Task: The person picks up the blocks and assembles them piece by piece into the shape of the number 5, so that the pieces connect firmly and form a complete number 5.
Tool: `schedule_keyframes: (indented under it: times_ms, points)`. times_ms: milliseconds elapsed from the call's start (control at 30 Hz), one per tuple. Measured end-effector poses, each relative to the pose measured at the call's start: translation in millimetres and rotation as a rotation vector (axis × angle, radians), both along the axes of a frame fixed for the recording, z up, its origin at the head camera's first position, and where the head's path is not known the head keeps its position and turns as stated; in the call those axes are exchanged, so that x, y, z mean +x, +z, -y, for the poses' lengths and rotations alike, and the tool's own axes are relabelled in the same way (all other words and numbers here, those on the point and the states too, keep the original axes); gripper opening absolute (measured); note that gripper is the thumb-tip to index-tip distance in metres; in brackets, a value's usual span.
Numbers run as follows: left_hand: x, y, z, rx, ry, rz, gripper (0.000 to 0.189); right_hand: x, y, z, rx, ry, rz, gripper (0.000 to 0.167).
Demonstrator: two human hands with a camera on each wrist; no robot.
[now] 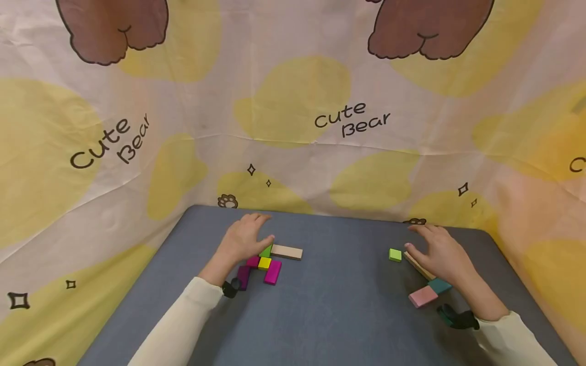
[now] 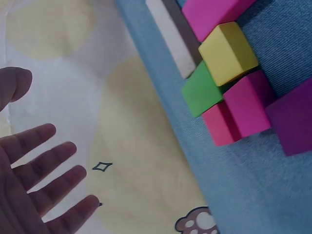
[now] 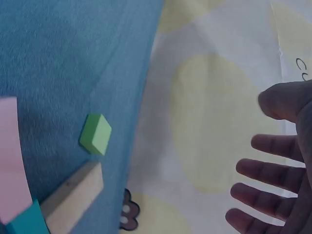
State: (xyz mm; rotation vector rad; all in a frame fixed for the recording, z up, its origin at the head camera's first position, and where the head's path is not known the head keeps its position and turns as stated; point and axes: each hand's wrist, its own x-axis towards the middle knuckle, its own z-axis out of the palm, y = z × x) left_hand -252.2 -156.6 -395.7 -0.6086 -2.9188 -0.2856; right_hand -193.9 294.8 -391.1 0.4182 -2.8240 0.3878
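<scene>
My left hand (image 1: 241, 238) hovers over a cluster of coloured blocks, its fingers spread and holding nothing. In that cluster are a yellow block (image 2: 228, 53), a green block (image 2: 202, 90), magenta blocks (image 1: 272, 272), a red block (image 2: 222, 124), a purple block (image 2: 295, 117) and a pale wooden block (image 1: 287, 252). On the other side, my right hand (image 1: 441, 254), likewise with fingers apart and nothing in them, is above a wooden block (image 3: 75, 197). Near it lie a lime green block (image 1: 395, 255), a teal block (image 1: 439, 285) and a pink block (image 1: 423, 296).
The blocks lie on a blue-grey cloth-covered table (image 1: 339, 305). A patterned curtain (image 1: 293, 107) with bears and lettering rises behind the table and along both sides. Dark straps (image 1: 231, 288) sit at both wrists.
</scene>
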Motion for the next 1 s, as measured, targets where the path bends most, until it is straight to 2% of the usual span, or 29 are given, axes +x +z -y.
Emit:
schedule_keyframes:
  times_ms: [167,400,700,1000]
  points:
    - [-5.0,-11.5,-0.4,0.029,-0.025,0.038,0.052,-12.5,-13.3,0.5,-0.062,0.029,0.057,0.039]
    - [-11.3,-24.1,-2.7,0.073,-0.057,0.072,0.05,-31.3,-37.1,-2.6,-0.12,0.061,0.134,0.035]
    - [-20.5,-44.5,-2.1,0.101,-0.069,0.113,0.048,-46.4,-58.5,-2.3,-0.142,0.053,0.235,0.037]
    - [-29.0,-62.8,-5.7,0.121,-0.097,0.168,0.044,-55.5,-74.1,-1.8,-0.107,0.024,0.26,0.039]
